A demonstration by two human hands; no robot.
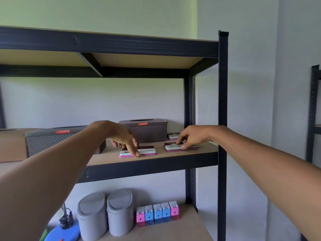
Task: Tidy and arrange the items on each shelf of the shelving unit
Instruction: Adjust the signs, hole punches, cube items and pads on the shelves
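Two flat stamp pads with white labels and pink edges lie near the front of the middle shelf (205, 154). My left hand (124, 137) rests its fingers on the left stamp pad (147, 151), thumb at its front edge. My right hand (192, 136) pinches the right stamp pad (171, 147) from above. A third stamp pad (172, 136) lies behind it, partly hidden by my right hand. Behind the pads stands a brown woven tissue box (149, 129).
A second dark tissue box (52, 141) and a tan box (12, 145) stand to the left. The lower shelf holds two grey swing-lid bins (119, 211), several pink and blue small boxes (157, 213) and a blue disc (64, 232). A black upright post (222, 119) bounds the right side.
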